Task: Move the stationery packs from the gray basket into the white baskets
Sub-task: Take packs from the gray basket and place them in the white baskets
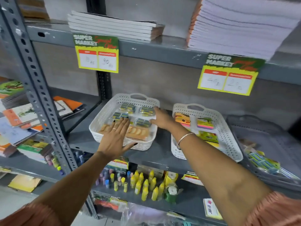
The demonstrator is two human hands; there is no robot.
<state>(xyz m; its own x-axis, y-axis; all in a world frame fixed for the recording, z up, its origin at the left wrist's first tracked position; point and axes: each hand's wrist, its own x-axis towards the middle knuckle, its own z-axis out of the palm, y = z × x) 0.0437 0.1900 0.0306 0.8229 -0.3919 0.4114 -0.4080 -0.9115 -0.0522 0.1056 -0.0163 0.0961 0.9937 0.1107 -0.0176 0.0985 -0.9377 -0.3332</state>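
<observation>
Two white baskets stand on the middle shelf. The left white basket (104, 118) holds several clear packs of small blue-yellow items (128, 107) and an orange pack (138, 133) along its front. My left hand (116, 136) lies flat and open over that basket's front edge. My right hand (160, 119) reaches across its right rim, fingers on a clear pack (146, 111); whether it grips the pack is unclear. The right white basket (226, 126) holds colourful sticky-note packs (205, 123). The gray basket (263, 136) at the far right holds blue-green packs (262, 161).
Stacks of notebooks (114, 25) sit on the upper shelf above yellow price tags (97, 54). Yellow glue bottles (143, 185) fill the lower shelf. A perforated steel upright (37, 88) stands at left, with books (21, 115) beyond it.
</observation>
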